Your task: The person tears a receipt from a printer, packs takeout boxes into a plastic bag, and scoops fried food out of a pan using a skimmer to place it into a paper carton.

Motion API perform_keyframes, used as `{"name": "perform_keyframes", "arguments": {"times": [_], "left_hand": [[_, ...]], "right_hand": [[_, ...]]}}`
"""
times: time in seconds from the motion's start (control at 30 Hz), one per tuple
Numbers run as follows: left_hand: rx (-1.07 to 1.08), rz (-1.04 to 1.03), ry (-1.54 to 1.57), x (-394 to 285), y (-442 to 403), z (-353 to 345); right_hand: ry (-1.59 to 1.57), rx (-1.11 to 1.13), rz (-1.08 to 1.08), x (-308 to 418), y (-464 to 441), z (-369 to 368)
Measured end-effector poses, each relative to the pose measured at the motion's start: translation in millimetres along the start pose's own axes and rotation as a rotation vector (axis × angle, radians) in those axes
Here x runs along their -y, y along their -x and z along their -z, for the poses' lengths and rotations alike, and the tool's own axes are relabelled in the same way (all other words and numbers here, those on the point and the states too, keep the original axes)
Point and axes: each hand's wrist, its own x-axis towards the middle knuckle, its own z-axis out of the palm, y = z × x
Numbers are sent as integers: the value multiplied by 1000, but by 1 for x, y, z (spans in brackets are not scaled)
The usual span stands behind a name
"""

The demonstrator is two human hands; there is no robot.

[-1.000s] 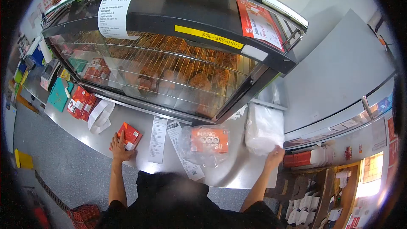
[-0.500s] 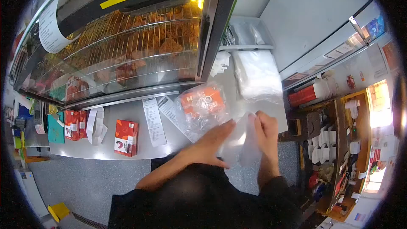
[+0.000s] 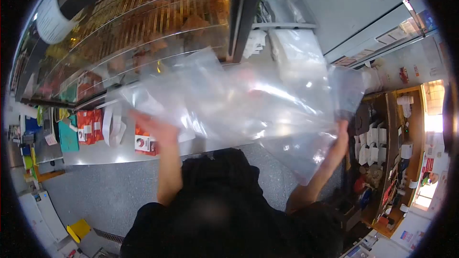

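Note:
A large clear plastic bag (image 3: 229, 110) is spread wide across the counter in front of me, blurred by motion. On its right side my right hand (image 3: 338, 141) is closed on the bag's edge, thumb up. My left hand (image 3: 160, 126) is at the bag's left part, its fingers smeared, so their grip is unclear. Through the plastic, a faint reddish patch shows where the bagged orange box lies. Just behind the left hand stands a red box with a white label (image 3: 145, 144), partly covered by that hand.
A glass warming cabinet (image 3: 158, 28) with wire racks of browned food stands at the back left. A stack of clear bags (image 3: 299, 50) lies at the back right, below a plastic bin (image 3: 287, 12). Red packs (image 3: 88, 126) line the counter's left, and shelves (image 3: 389, 162) stand right.
The clear bag has opened out from a small bunch into a wide sheet. My left hand has moved left and my right hand right, and the view has shifted.

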Motion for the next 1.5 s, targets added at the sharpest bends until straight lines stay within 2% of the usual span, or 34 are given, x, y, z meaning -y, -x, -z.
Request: {"name": "perform_keyframes", "arguments": {"times": [0.03, 0.07, 0.13, 0.17, 0.23, 0.27, 0.3, 0.33, 0.37, 0.4, 0.43, 0.47, 0.53, 0.6, 0.67, 0.77, 0.87, 0.93, 1.0, 1.03, 1.23, 1.33, 1.37, 1.47, 1.5], "left_hand": [[-79, -200, 36, 10, -17, -16], [-154, -404, 75, 16, -24, -25], [-221, -323, -162, 26, -13, -35], [-265, -280, -278, 24, 0, -41], [-669, -299, -473, 1, 26, -38], [-881, -314, -552, -11, 41, -30], [-586, -298, -376, -26, 65, 0], [-276, -288, -214, -44, 91, 45], [-216, -341, -189, -50, 104, 41], [-155, -392, -162, -56, 117, 36], [-367, -508, -245, -51, 116, -17], [-582, -616, -323, -46, 121, -55], [-434, -640, -239, -44, 155, -63], [-273, -673, -249, -46, 197, -37], [-251, -700, -255, -46, 231, -21], [-456, -700, -270, -54, 278, -19], [-741, -614, -349, -71, 339, -21], [-905, -426, -483, -75, 381, -39], [-964, -44, -712, -70, 414, -69], [-944, 244, -877, -67, 418, -98], [-335, -357, -941, -9, 423, -125], [-413, -556, 103, -10, 398, -154], [-326, -535, 156, -10, 403, -139], [-681, -579, -293, -5, 420, -132], [-145, -597, -242, -17, 441, -120]], "right_hand": [[47, -144, -45, -1, 20, -28], [44, -4, -119, -8, 28, -31], [59, 281, -275, -26, 46, -35], [53, 340, -291, -29, 57, -37], [50, 472, -317, -32, 72, -43], [-163, 694, -436, -38, 77, -39], [-374, 911, -562, -48, 77, -31], [-330, 905, -411, -44, 101, -36], [-282, 885, -262, -40, 124, -41], [-495, 1139, -380, -44, 135, -45], [-713, 1375, -515, -54, 147, -47], [-766, 1475, -532, -58, 164, -50], [-740, 1553, -531, -62, 203, -54], [-715, 1604, -532, -65, 238, -60], [-695, 1616, -493, -66, 265, -64], [-655, 1599, -424, -64, 294, -66], [-614, 1543, -312, -58, 314, -66], [-584, 1499, -240, -56, 325, -68], [-544, 1464, -170, -55, 335, -71], [-529, 1451, -143, -56, 341, -72], [-411, 1378, -33, -70, 375, -81], [-353, 1334, 31, -70, 382, -90], [-339, 1314, 58, -69, 382, -92], [-269, 1243, 146, -70, 380, -107], [-230, 1214, 175, -72, 377, -113]]}}
